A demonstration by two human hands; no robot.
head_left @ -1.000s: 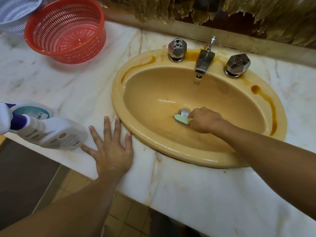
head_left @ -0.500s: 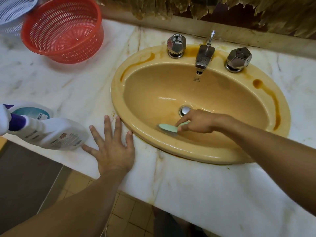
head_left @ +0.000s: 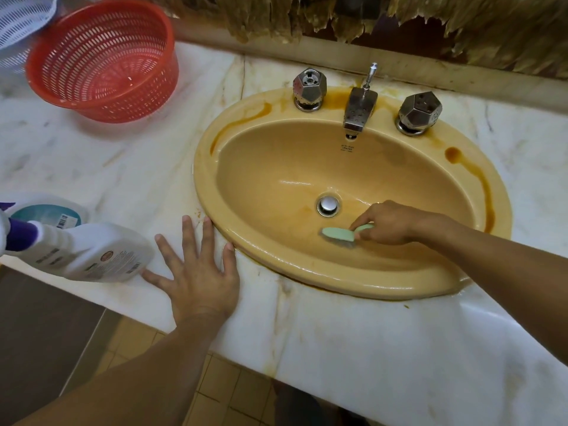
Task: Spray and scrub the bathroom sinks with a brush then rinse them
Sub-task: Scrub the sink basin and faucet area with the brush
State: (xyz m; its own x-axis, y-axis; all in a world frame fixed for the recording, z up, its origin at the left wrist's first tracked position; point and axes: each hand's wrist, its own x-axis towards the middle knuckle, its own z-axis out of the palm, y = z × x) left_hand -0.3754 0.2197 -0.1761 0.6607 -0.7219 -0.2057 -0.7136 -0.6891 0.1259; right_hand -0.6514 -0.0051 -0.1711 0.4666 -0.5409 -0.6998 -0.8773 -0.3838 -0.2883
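Scrubbing the sink bowl just in front of the drain: right hand pinches the brush handle, bristles down on the stain, left hand flat, fingers spread, on the counter (likely bracing), spray bottle lying alongside.

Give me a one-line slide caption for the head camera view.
Right hand presses a green brush into the yellow sink; left hand rests flat on the marble counter.
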